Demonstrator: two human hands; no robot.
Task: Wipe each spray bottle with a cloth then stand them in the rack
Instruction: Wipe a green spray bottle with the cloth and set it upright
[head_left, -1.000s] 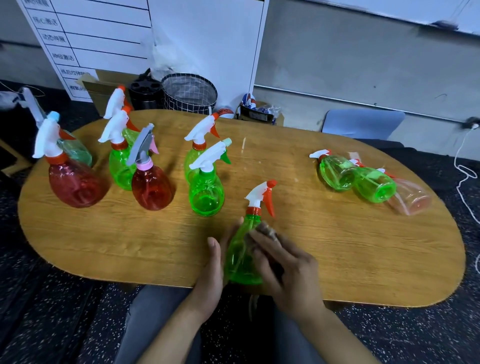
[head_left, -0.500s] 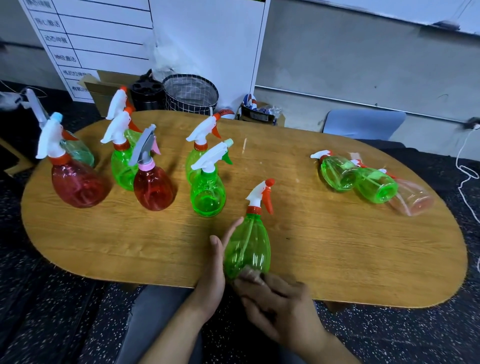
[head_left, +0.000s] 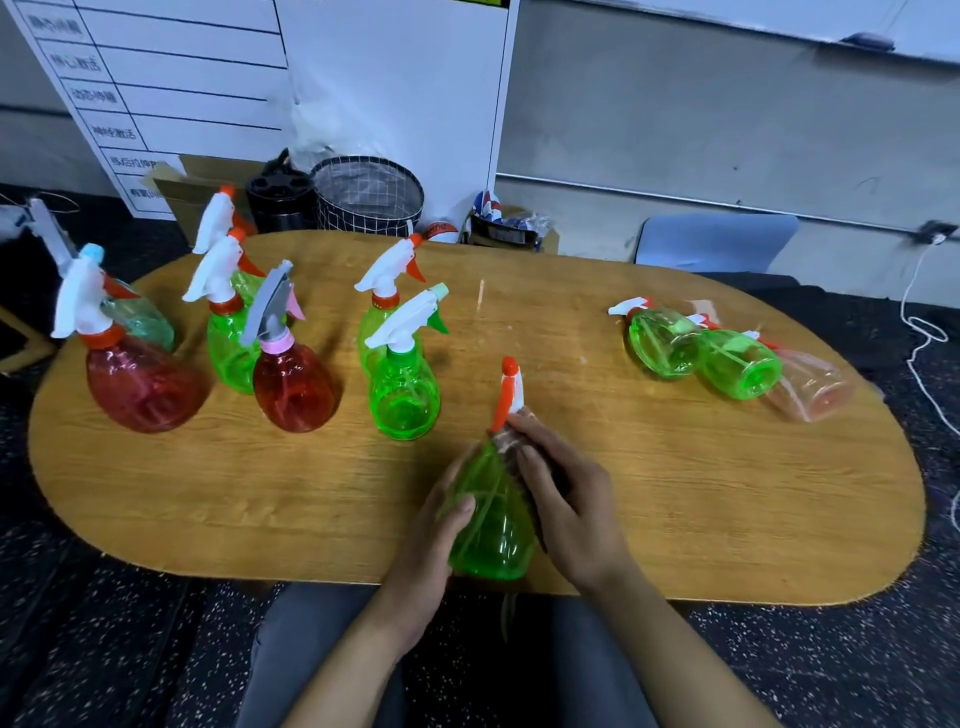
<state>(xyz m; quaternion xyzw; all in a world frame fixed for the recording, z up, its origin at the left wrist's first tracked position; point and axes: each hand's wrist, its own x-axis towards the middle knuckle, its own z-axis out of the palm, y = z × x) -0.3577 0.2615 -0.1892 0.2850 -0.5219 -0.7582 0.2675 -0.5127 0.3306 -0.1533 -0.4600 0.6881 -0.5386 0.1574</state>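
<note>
Green spray bottle (head_left: 491, 514) tilted at near desk (head_left: 208, 499) edge, gripped by left hand (head_left: 434, 551) on its left side. Right hand (head_left: 563, 499) presses cloth (head_left: 511, 441) against bottle's neck, fingers curled over it. Other bottles stand beyond left hand.

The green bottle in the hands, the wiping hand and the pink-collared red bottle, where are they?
green bottle (head_left: 491, 535): head view, on its clear lower belly.
right hand (head_left: 569, 496): head view, on the back of the hand.
pink-collared red bottle (head_left: 293, 387): head view, on its round red body.
</note>
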